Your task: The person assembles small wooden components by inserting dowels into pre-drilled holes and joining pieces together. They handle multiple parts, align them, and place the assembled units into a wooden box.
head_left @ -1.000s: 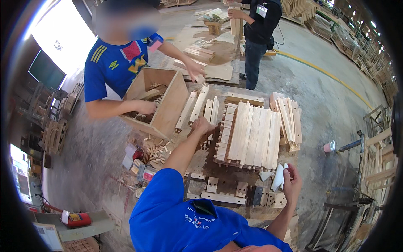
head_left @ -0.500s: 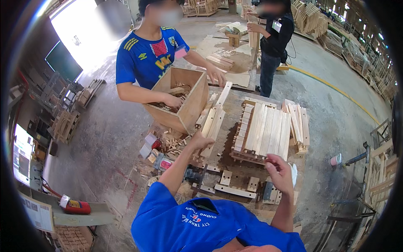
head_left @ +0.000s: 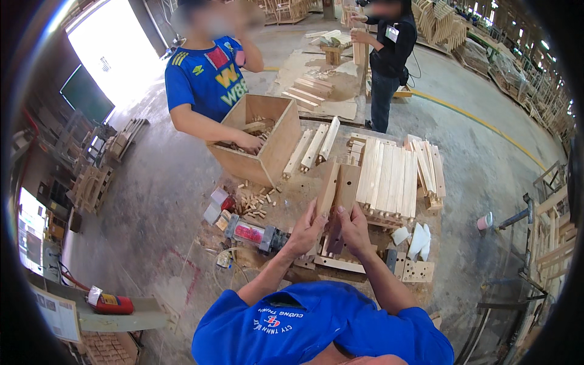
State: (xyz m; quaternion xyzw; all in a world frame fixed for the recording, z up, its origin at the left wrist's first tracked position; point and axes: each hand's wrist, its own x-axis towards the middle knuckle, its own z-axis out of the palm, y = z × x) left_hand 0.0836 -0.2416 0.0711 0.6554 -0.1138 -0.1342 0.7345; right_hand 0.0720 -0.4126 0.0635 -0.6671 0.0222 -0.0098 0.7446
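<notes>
Side by side over the near part of the bench, my two hands grip lengths of wood that point away from me. My left hand (head_left: 306,235) is closed round a pale wooden strip (head_left: 327,191). Closed on a browner wooden strip (head_left: 347,187) with drilled holes is my right hand (head_left: 355,231), its thumb on top. The two strips lie close together; whether they touch is unclear. Just right of them stands a layered stack of pale wooden slats (head_left: 387,176). Several loose dowels (head_left: 258,204) are scattered left of my hands.
A co-worker in blue reaches into a plywood box (head_left: 277,143) of dowels. Several strips (head_left: 313,149) lie beside it. A clear-and-red cylindrical tool (head_left: 249,233) rests near my left forearm. More slats (head_left: 431,170) and white pads (head_left: 420,240) sit at the right. Another person stands beyond the bench.
My hands have come together from apart, now holding the two strips between them. My right hand has left the stack's near corner. The co-worker's other hand has risen toward their head.
</notes>
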